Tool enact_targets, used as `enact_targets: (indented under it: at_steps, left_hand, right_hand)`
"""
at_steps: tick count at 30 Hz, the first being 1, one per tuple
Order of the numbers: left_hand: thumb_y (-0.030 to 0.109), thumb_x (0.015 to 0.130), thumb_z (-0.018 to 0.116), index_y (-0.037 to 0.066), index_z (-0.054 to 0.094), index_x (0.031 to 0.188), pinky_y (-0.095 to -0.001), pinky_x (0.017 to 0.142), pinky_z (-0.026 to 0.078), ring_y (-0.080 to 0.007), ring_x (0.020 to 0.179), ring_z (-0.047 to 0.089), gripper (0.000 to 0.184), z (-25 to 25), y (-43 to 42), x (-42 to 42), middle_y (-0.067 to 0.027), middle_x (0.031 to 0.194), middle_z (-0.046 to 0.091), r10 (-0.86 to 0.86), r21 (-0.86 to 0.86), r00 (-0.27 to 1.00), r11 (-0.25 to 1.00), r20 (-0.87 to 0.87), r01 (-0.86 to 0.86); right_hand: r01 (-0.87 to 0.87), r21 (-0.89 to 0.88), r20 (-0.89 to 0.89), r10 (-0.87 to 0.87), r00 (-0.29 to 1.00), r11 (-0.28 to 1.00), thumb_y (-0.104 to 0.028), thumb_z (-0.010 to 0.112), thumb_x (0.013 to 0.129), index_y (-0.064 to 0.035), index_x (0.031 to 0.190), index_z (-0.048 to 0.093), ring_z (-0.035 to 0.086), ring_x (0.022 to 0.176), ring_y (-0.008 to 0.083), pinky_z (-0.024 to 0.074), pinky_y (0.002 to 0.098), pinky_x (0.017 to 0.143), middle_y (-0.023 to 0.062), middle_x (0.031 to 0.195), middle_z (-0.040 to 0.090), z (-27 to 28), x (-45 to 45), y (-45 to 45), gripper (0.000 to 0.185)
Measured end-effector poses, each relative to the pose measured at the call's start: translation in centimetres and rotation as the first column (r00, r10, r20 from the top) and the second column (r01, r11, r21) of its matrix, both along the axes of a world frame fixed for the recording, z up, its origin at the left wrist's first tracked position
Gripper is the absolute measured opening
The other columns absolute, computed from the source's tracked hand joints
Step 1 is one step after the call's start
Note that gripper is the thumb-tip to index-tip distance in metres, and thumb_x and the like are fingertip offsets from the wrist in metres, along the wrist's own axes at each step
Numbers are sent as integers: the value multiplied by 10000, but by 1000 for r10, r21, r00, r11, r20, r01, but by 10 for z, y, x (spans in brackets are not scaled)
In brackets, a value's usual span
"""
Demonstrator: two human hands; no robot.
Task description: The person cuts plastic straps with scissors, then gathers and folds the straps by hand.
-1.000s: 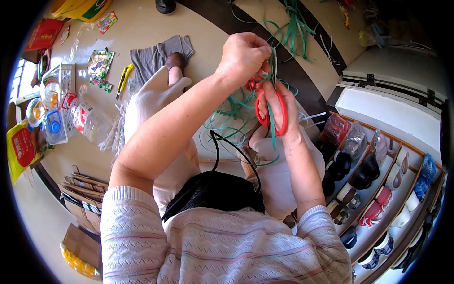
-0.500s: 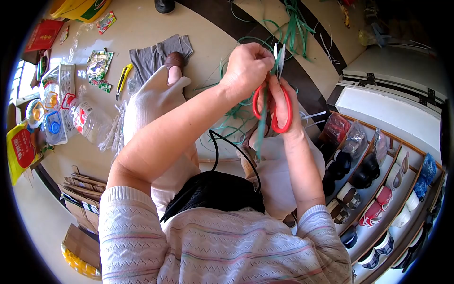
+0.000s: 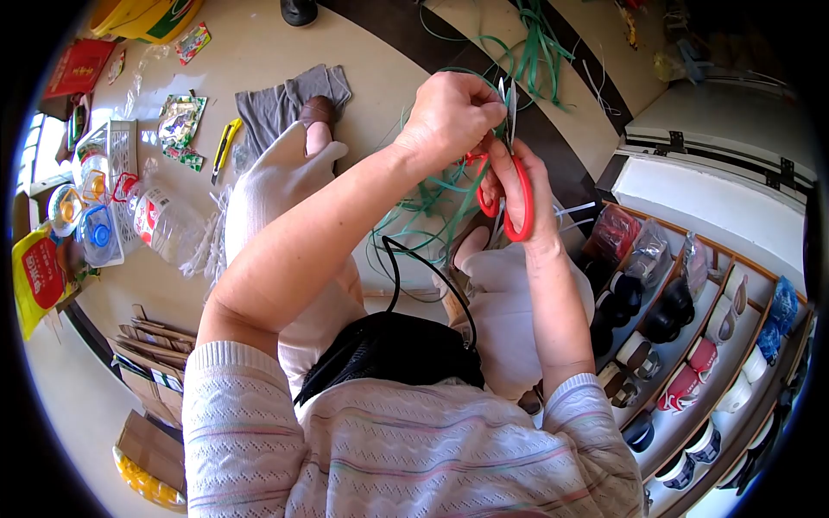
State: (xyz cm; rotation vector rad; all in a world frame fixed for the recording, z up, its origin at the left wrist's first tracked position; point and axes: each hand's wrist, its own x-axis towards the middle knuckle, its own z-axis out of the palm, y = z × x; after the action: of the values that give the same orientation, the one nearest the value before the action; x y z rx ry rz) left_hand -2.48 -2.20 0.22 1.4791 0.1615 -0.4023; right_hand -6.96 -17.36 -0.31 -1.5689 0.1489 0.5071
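Red-handled scissors (image 3: 521, 204) are in my right hand (image 3: 528, 181), with their blades slightly parted and pointing away from me. My left hand (image 3: 455, 116) is closed in a pinch beside the blades, on a green strip whose held part is mostly hidden by the fingers. Below the hands, loose green strips (image 3: 429, 211) hang tangled between my knees. A further bunch of green strips (image 3: 540, 53) lies on the floor beyond the scissors.
A yellow utility knife (image 3: 226, 150), a grey cloth (image 3: 275, 105) and plastic bottles (image 3: 162, 217) lie on the left. Flattened cardboard (image 3: 155, 350) stands lower left. A shoe rack (image 3: 691, 345) fills the right side. A black bag (image 3: 393, 350) rests on my lap.
The scissors have turned and their blades have parted since a second ago. My left hand has moved slightly nearer me. The strip hanging below the scissors no longer shows there.
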Motion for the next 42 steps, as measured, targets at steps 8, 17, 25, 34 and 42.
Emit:
enact_targets:
  at_steps: [8, 17, 25, 34, 42]
  left_hand:
    - [107, 823, 601, -53, 593, 851, -256, 516, 481, -117, 562, 569, 163, -8, -5, -5, -55, 672, 582, 70, -89, 998, 994, 4, -69]
    - [110, 809, 591, -41, 591, 844, -259, 521, 487, -121, 554, 571, 155, -7, -8, -12, -66, 663, 593, 65, -106, 998, 992, 5, -64]
    - [139, 827, 607, -51, 604, 907, -228, 499, 469, -86, 552, 563, 206, 11, 4, 1, -47, 682, 601, 63, -25, 998, 998, 27, -62]
    - [141, 837, 609, -55, 604, 905, -241, 535, 498, -109, 583, 599, 208, 9, 11, 4, -68, 674, 617, -16, -33, 1000, 999, -13, 16]
    - [112, 824, 595, -69, 588, 891, -257, 564, 514, -142, 596, 615, 193, 8, 9, 1, -103, 685, 623, 21, -93, 998, 995, -64, -27]
  right_hand:
    - [53, 146, -44, -47, 998, 988, -391, 569, 893, -62, 917, 510, 479, 516, 67, 379, 195, 458, 1, 669, 519, 1, -3, 5, 335]
    - [12, 144, -9, -11, 1000, 990, -379, 474, 941, -46, 939, 512, 481, 565, 75, 390, 204, 503, 8, 717, 522, 0, -6, 3, 334]
    - [-36, 61, -53, 39, 998, 997, -381, 488, 936, -36, 957, 523, 449, 533, 56, 359, 190, 479, -14, 654, 503, 3, -9, 3, 347]
    - [-35, 79, -85, 42, 995, 996, -390, 504, 926, -25, 996, 527, 450, 523, 55, 370, 187, 476, -11, 641, 499, 4, -9, 5, 372]
    - [-42, 70, -64, 46, 997, 997, -417, 502, 921, -40, 969, 529, 454, 512, 53, 363, 187, 461, -17, 629, 496, 4, -10, 7, 382]
